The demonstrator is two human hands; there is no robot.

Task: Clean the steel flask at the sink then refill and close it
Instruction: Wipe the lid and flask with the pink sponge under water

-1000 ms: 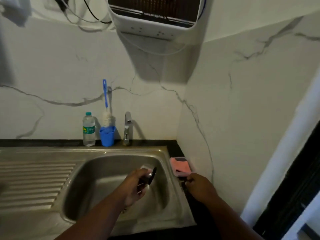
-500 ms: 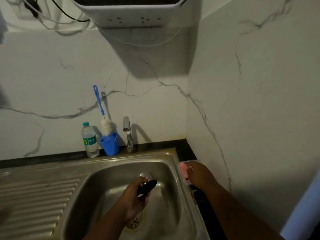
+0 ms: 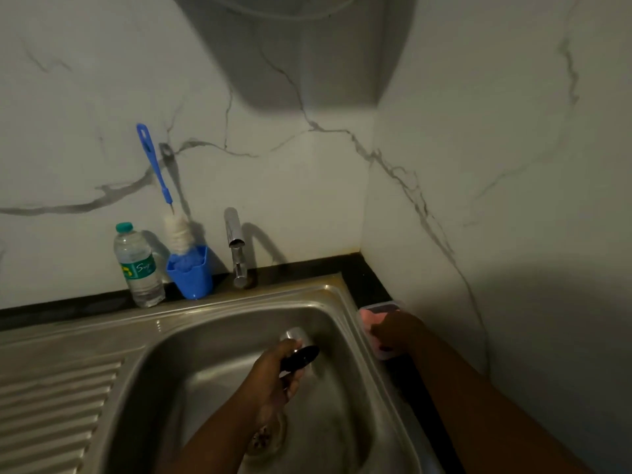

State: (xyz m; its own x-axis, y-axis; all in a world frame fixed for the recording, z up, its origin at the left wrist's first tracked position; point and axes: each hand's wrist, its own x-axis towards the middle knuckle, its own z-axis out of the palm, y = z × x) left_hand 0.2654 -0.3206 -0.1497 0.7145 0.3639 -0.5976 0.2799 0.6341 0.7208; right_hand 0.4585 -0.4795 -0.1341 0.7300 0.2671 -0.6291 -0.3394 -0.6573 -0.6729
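Observation:
My left hand [image 3: 273,374] grips the steel flask [image 3: 293,335] over the sink basin [image 3: 212,364]. The flask is tilted, its shiny end pointing away from me, and a black part [image 3: 301,358] shows beside my fingers. My right hand [image 3: 396,331] rests on the pink soap dish [image 3: 367,317] on the black counter right of the sink. Its fingers lie over something pink in the dish, and their grip is hidden.
The tap [image 3: 234,246] stands behind the basin, with no water running from it. Left of it stand a blue cup [image 3: 191,275] with a blue-handled bottle brush [image 3: 154,172] and a plastic water bottle [image 3: 138,266]. The drain [image 3: 263,439] lies below my left wrist. A ribbed drainboard [image 3: 51,412] fills the left.
My right hand has moved forward from the near edge of the pink dish onto it. The view has tilted down toward the sink. My left hand still holds the flask over the basin.

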